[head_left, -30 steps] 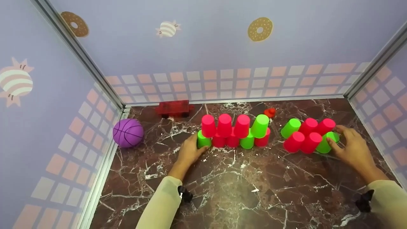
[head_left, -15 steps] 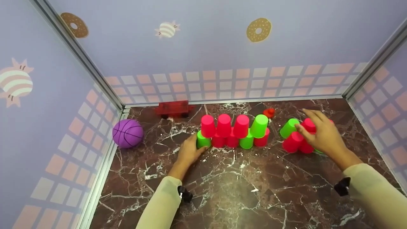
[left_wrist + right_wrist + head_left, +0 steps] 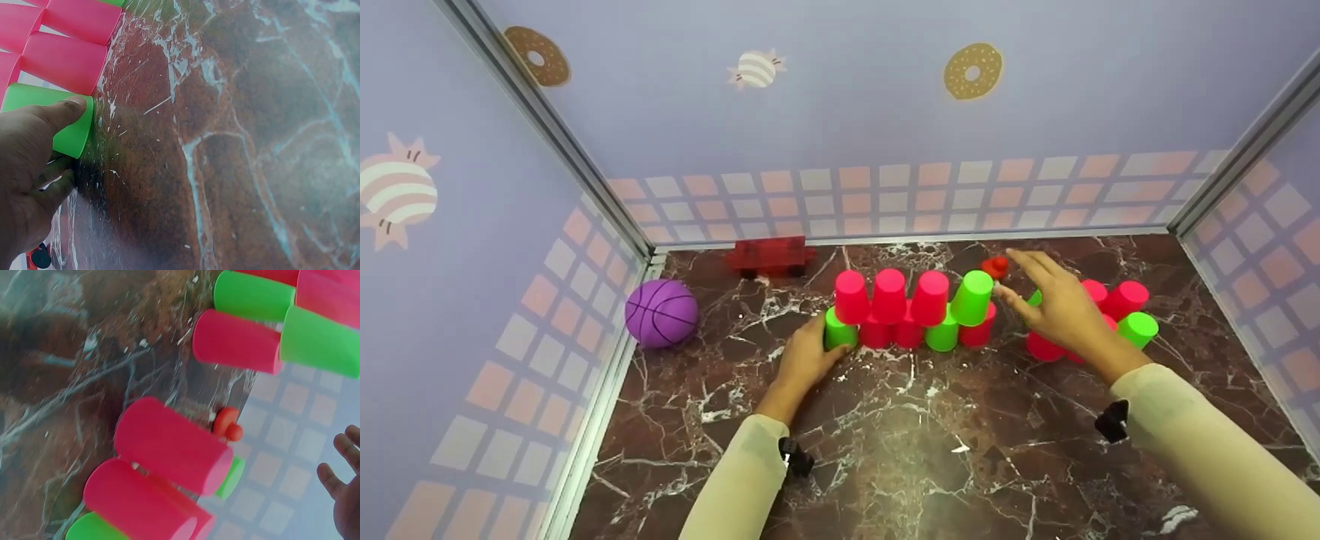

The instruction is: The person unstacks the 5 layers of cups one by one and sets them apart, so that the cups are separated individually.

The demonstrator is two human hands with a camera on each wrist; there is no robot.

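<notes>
Upside-down cups stand in two rows, one on the other. The upper row has three pink cups (image 3: 889, 296) and a green cup (image 3: 973, 298) at its right end. My left hand (image 3: 804, 360) holds the green cup (image 3: 840, 330) at the lower row's left end. In the left wrist view its thumb lies on the front of that cup, with fingers behind. My right hand (image 3: 1057, 307) hovers empty to the right of the rows, fingers spread, near the upper green cup. Below it stand more pink cups (image 3: 1126, 300) and a green cup (image 3: 1138, 328), partly hidden by the hand.
A small orange-red toy (image 3: 995, 268) sits behind the right end of the rows. At the back left is a translucent red block-like toy (image 3: 770, 256). A purple ball (image 3: 661, 313) rests by the left wall. Walls close in the marbled surface (image 3: 885, 450) on three sides.
My right hand has swept left, from the green cup at the far right, over the loose cups, toward the stacked rows. My left hand stays at its cup.
</notes>
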